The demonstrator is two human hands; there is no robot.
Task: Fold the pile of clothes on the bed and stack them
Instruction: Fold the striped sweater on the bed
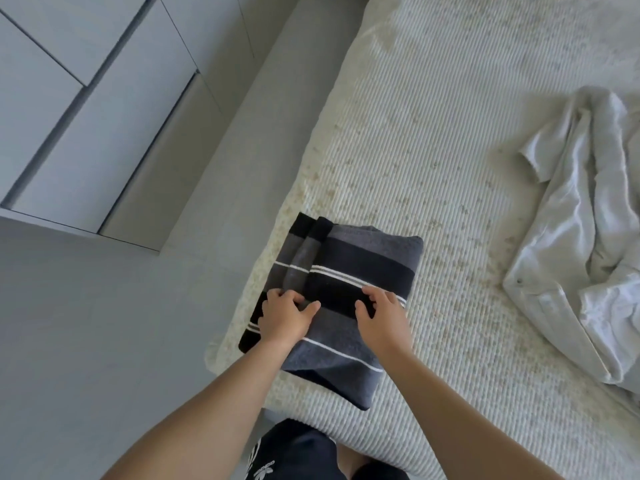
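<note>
A folded striped garment (349,268), dark grey and black with thin white lines, lies at the left corner of the bed (433,150). My left hand (285,315) rests on its left part, fingers curled onto the fabric. My right hand (379,315) presses flat on its right part, fingers spread. Both hands touch the garment from the near side. A crumpled white garment (581,237) lies unfolded on the bed at the right, apart from the folded one.
The bed has a cream ribbed cover. Grey floor (104,341) runs along the bed's left edge. Grey cabinet fronts (86,116) stand at the upper left. My dark printed shorts (298,452) show at the bottom.
</note>
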